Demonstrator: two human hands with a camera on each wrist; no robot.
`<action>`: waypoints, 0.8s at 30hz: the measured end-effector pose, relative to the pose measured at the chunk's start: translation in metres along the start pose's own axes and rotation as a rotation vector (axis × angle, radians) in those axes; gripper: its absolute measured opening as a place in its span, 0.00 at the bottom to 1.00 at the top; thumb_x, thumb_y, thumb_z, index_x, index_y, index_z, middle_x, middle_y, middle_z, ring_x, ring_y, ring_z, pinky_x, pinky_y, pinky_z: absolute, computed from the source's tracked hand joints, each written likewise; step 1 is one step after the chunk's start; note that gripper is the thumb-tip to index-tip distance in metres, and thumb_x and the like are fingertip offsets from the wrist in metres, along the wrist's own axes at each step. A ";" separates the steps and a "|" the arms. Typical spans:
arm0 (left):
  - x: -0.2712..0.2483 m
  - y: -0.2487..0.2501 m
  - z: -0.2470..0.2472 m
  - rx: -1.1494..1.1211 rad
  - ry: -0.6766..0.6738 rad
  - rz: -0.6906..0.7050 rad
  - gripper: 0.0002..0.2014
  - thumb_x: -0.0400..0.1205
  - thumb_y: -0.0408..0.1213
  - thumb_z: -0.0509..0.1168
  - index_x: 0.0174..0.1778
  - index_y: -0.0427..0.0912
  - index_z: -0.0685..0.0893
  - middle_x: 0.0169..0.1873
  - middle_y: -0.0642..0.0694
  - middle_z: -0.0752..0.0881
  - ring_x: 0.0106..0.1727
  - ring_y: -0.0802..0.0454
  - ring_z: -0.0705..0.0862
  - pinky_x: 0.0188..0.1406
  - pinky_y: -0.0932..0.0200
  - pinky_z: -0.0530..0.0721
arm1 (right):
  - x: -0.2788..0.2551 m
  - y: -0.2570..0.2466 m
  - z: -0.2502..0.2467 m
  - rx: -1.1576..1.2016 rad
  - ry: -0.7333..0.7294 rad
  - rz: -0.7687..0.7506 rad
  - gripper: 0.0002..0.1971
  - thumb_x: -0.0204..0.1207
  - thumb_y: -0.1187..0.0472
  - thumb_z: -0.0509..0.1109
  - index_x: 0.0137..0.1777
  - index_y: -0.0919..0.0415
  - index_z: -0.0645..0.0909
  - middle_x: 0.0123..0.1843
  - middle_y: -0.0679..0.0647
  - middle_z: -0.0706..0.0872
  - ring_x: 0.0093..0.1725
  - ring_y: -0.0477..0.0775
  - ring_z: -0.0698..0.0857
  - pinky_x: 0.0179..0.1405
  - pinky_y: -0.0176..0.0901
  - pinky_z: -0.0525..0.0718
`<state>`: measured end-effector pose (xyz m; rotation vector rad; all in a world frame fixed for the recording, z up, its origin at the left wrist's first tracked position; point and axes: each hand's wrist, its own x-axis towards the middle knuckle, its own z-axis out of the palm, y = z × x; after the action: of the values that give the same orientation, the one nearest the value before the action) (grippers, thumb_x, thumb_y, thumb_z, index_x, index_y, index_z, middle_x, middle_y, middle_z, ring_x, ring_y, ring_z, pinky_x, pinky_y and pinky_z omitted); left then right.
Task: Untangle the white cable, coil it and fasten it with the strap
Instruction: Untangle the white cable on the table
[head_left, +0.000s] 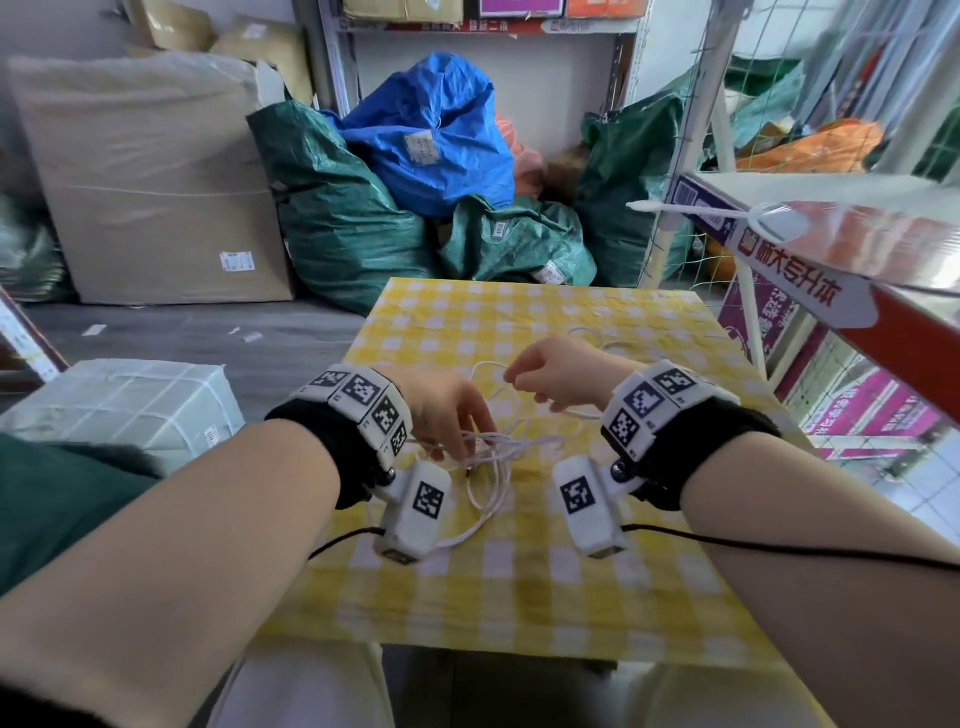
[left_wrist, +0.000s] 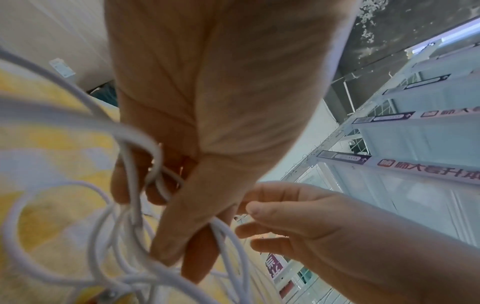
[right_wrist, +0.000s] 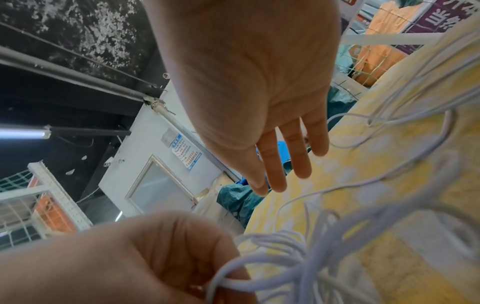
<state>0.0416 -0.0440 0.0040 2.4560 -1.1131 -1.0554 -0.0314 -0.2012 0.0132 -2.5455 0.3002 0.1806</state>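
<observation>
Thin white cable (head_left: 496, 457) tangled on yellow-checked tablecloth (head_left: 597, 597). Left hand (head_left: 447, 410) fingers curled through loops, gripping strands. Right hand (head_left: 556, 374) raised just beside, fingers relaxed, gripping nothing.

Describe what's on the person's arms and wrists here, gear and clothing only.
Both forearms are bare. Each wrist has a black fabric cuff under a band of white blocks printed with black square fiducial markers: left band, right band. A white camera pod with one marker hangs below each wrist, trailing a thin black cable. No gloves.
</observation>
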 end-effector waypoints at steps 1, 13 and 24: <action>-0.001 0.002 0.001 0.070 0.027 0.012 0.11 0.75 0.28 0.71 0.48 0.49 0.87 0.36 0.53 0.87 0.36 0.56 0.83 0.36 0.64 0.82 | 0.000 -0.002 0.001 -0.051 0.005 -0.021 0.15 0.81 0.62 0.61 0.63 0.54 0.84 0.60 0.51 0.86 0.53 0.49 0.84 0.52 0.41 0.83; -0.030 -0.003 -0.006 0.424 -0.084 -0.155 0.13 0.80 0.37 0.66 0.60 0.48 0.87 0.46 0.53 0.85 0.46 0.56 0.80 0.48 0.59 0.78 | 0.019 -0.027 0.034 -0.337 -0.138 -0.069 0.31 0.79 0.72 0.55 0.80 0.47 0.65 0.80 0.55 0.68 0.73 0.57 0.75 0.65 0.47 0.79; -0.021 -0.017 -0.001 -0.053 0.280 -0.189 0.21 0.85 0.42 0.58 0.72 0.35 0.69 0.43 0.40 0.87 0.35 0.52 0.85 0.29 0.63 0.81 | 0.026 -0.035 0.053 -0.467 -0.167 -0.034 0.29 0.83 0.70 0.57 0.83 0.57 0.59 0.80 0.57 0.68 0.74 0.57 0.73 0.63 0.45 0.76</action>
<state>0.0423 -0.0172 0.0071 2.6041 -0.7704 -0.7435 -0.0011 -0.1482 -0.0176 -2.9673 0.1623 0.4990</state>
